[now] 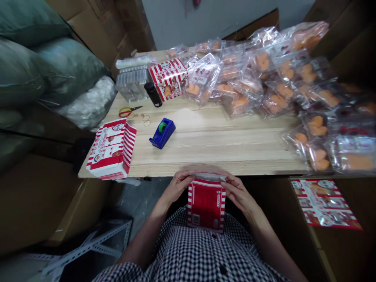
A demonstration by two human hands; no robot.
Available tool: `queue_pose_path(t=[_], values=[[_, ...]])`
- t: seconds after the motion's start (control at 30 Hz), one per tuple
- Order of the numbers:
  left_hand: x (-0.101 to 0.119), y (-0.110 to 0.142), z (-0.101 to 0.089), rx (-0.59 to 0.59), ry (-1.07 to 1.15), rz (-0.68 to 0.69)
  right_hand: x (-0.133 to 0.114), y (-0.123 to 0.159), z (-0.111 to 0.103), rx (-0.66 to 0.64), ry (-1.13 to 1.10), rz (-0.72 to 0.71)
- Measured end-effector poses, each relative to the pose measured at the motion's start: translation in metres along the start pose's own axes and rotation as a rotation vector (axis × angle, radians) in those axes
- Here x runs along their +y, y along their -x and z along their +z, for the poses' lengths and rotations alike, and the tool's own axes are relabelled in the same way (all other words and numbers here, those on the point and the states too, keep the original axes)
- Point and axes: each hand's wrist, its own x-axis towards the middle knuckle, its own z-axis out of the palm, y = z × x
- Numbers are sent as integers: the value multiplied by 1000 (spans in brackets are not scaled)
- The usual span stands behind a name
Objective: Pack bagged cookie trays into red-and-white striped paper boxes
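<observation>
We pinch 2 upper corners of the red carton [206, 204], left hand [178, 187] and right hand [240, 195] equally near; it's just off the bench [205, 150] front edge, long axis running from fingers [232, 190] toward our shirt [199, 254].

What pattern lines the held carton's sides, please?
The carton has red and white stripes there, best in the head view.

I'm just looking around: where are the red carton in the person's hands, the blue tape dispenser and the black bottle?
Red carton [206, 205]: head view, middle of its printed red panel.
Blue tape dispenser [163, 136]: head view, middle of its body.
Black bottle [153, 94]: head view, middle of its side.
</observation>
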Motion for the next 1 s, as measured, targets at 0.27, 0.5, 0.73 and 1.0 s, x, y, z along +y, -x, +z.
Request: queue_pose_path(t=[0.27,0.5,0.73,1.0], values=[[5,-6,-12,-115,-273,114,4,-6,-6,-33,119,-95],[28,-9,-10,-214,-346,81,-17,-12,-2,-72,357,-155],[48,-17,-8,-288,-457,91,-31,-26,-5,-211,423,-24],[40,-29,-7,-276,-503,20,-34,-39,-14,-228,464,18]])
